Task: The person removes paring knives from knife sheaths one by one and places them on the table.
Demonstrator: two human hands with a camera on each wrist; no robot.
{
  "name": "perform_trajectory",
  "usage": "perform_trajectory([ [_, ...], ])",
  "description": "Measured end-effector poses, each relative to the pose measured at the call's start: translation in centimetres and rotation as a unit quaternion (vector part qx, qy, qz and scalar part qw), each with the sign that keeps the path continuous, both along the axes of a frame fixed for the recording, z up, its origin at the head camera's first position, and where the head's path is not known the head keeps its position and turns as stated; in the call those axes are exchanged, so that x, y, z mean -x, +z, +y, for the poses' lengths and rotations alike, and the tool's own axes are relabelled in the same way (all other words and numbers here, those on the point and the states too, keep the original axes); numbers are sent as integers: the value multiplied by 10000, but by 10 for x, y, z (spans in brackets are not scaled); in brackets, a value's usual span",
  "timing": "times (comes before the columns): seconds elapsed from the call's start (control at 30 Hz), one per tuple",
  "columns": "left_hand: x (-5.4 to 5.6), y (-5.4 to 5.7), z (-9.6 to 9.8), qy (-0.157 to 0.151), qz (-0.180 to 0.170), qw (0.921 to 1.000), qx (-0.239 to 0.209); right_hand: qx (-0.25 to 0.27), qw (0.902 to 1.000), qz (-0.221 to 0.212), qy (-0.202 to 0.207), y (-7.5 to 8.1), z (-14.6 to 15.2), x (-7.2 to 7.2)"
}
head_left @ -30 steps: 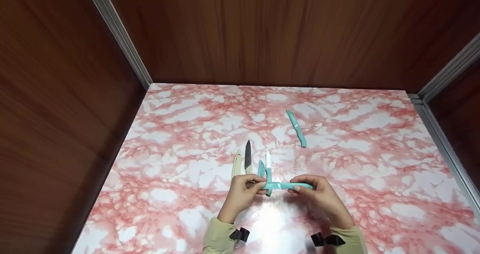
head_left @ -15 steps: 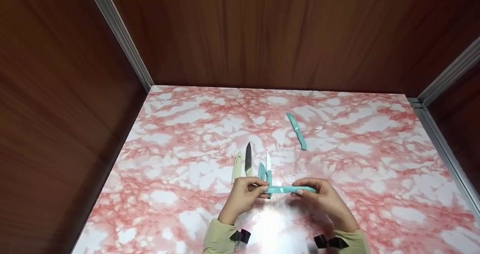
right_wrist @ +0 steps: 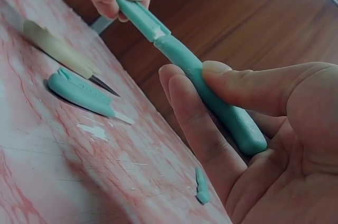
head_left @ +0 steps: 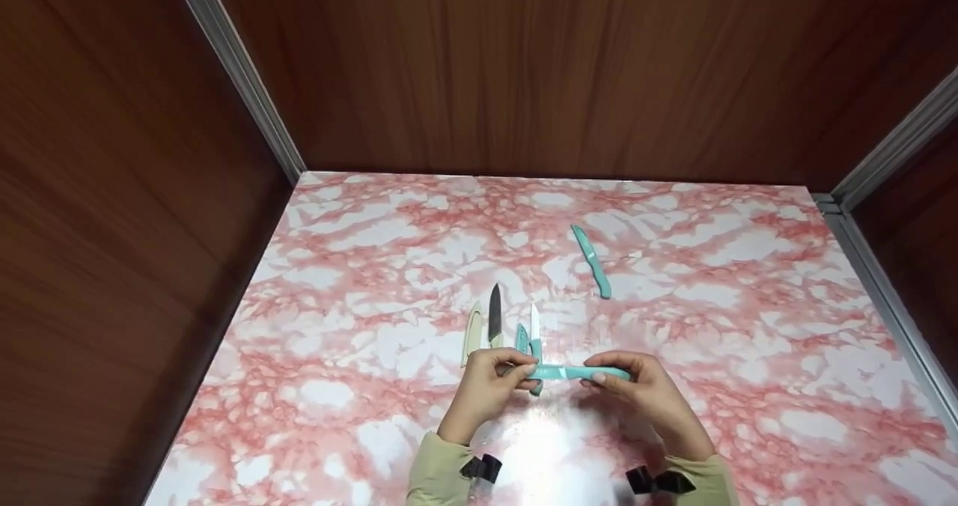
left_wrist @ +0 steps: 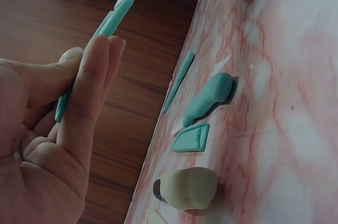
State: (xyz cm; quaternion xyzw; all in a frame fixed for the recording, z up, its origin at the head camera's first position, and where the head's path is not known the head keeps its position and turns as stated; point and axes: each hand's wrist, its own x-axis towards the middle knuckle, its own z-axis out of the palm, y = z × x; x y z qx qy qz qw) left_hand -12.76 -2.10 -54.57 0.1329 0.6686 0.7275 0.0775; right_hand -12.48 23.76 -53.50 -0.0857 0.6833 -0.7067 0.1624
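Above the table, a turquoise knife point(head_left: 572, 372) lies level between both hands. My left hand point(head_left: 483, 388) pinches its sheath point(right_wrist: 138, 18) between thumb and fingers. The handle point(right_wrist: 235, 121) is gripped by my right hand point(head_left: 645, 388). A small white bit of blade point(right_wrist: 158, 34) shows where sheath and handle meet; the rest of the blade is inside the sheath. Under the left fingers lie a bare white-bladed turquoise knife point(head_left: 535, 330) and a loose turquoise sheath point(head_left: 522, 337). Beside them are a dark-bladed knife point(head_left: 495, 311) with a cream handle and its cream sheath point(head_left: 473, 332).
Farther back on the red-and-white marbled table point(head_left: 359, 266) rests another turquoise knife in its sheath point(head_left: 591, 261). Dark wood panels point(head_left: 524, 72) with metal edge strips stand behind the table and at both sides.
Both hands and the turquoise knife shift slightly right over the second. The grips stay the same, and the other knives and sheaths keep their places on the table.
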Motion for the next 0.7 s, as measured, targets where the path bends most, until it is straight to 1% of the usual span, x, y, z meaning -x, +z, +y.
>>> perform_trajectory([
  [0.13, 1, 1, -2, -104, 11, 9999, 81, 14, 10000, -30, 16, 0, 1, 0],
  [0.3, 0, 1, 2, 79, 76, 9999, -64, -23, 10000, 5, -27, 1, 2, 2],
  [0.37, 0, 1, 3, 98, 49, 9999, -91, -53, 10000, 39, -14, 2, 2, 3],
  [0.57, 3, 1, 2, -96, -2, 9999, -85, 3, 9998, 110, 156, 2, 4, 2],
  [0.7, 3, 1, 3, -138, 3, 9998, -128, 83, 9996, 137, 225, 2, 5, 2],
])
